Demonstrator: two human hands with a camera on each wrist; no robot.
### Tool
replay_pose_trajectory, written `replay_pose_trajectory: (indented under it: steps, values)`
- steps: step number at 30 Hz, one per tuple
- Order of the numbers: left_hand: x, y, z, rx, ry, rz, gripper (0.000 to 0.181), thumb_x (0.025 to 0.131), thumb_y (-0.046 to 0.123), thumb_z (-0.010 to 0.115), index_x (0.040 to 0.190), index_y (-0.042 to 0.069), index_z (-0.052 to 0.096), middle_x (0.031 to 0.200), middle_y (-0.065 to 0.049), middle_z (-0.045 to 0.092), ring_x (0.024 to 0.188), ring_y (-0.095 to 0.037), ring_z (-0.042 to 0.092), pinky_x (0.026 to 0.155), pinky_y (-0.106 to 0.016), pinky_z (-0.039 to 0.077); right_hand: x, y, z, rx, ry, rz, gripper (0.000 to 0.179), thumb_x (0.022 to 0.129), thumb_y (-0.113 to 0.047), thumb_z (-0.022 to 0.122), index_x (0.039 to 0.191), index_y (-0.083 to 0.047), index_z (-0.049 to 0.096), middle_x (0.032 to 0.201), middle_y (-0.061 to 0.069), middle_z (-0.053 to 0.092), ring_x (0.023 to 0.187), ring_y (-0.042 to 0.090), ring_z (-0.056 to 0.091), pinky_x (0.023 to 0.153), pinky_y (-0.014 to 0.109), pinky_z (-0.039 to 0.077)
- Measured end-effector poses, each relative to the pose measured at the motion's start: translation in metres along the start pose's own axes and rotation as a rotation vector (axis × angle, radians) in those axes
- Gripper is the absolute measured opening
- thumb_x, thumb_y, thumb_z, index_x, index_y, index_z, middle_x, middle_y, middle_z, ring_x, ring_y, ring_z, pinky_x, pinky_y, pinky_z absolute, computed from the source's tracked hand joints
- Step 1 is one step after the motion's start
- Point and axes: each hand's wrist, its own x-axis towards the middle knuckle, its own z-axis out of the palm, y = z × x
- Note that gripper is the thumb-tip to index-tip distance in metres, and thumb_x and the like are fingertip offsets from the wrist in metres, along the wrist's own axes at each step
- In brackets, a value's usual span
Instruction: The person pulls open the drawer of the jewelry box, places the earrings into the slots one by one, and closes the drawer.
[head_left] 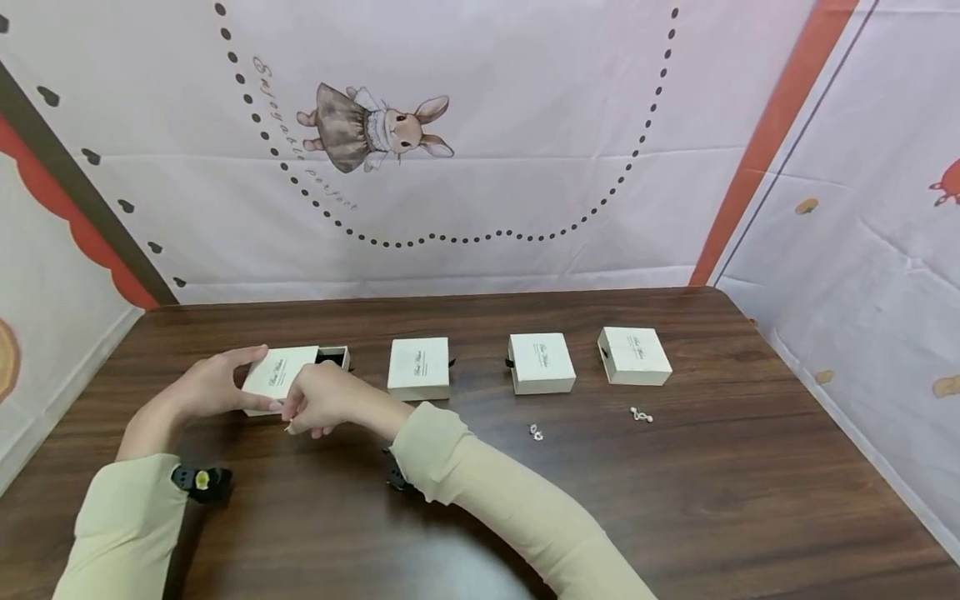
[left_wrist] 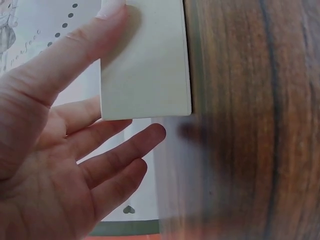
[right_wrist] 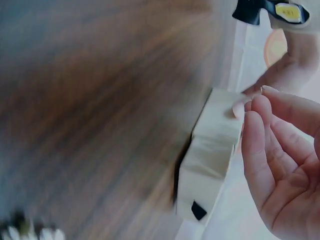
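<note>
- Left hand (head_left: 213, 385): thumb and fingers grip the leftmost white drawer box (head_left: 281, 371), near the table's left edge.
- Drawer (head_left: 347, 358): partly out of that box's right end, dark inside; wood separates it from the second box (head_left: 418, 367).
- Right hand (head_left: 321, 400): fingers narrow, pinching a tiny pale item (head_left: 288, 429), too small to identify, just before the box's near side.
- Third box (head_left: 542, 362) and fourth box (head_left: 635, 356): well apart from the hands, shut, in a row toward the far edge.
- Flower-like earrings (head_left: 537, 436), pearl-tipped earrings (head_left: 641, 414): before these two boxes.
- Table (head_left: 750, 467): dark wood, broad expanse right and near.
</note>
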Motion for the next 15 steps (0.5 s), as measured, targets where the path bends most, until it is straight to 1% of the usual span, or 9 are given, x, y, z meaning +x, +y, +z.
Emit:
replay_pose_trajectory:
  steps: [4,10,13,15]
  values:
    - [-0.001,-0.001,0.001,0.005,0.01,-0.001,0.104,0.062,0.048,0.079,0.133,-0.013,0.033,0.131,-0.038,0.034,0.113,-0.049,0.038,0.084,-0.061,0.036,-0.002,0.006,-0.01,0.053,0.055,0.008,0.006,0.081,-0.014,0.069,0.086,-0.013,0.071,0.066,-0.009,0.066,0.046,0.002,0.058,0.044,0.012,0.045]
    - [-0.002,-0.001,0.0,0.013,0.002,-0.029,0.107,0.06,0.049,0.079,0.133,-0.014,0.032,0.13,-0.04,0.033,0.113,-0.051,0.037,0.084,-0.063,0.035,0.002,0.017,-0.026,0.215,0.126,0.034,0.005,0.08,-0.011,0.07,0.085,-0.01,0.071,0.064,-0.005,0.065,0.049,0.008,0.061,0.049,0.018,0.05]
    - [0.0,0.0,0.0,0.007,0.007,-0.024,0.107,0.06,0.049,0.079,0.133,-0.013,0.032,0.13,-0.04,0.033,0.112,-0.051,0.037,0.084,-0.063,0.035,0.006,0.023,-0.03,0.279,0.166,0.042,0.007,0.08,-0.012,0.07,0.086,-0.009,0.07,0.064,-0.005,0.064,0.05,0.01,0.061,0.05,0.02,0.051]
    - [0.001,0.001,0.0,-0.004,0.012,-0.02,0.108,0.06,0.051,0.078,0.134,-0.013,0.032,0.13,-0.039,0.033,0.112,-0.05,0.038,0.085,-0.062,0.035,0.008,0.027,-0.032,0.298,0.187,0.053,0.007,0.08,-0.012,0.07,0.086,-0.009,0.071,0.064,-0.006,0.063,0.05,0.01,0.061,0.051,0.021,0.052]
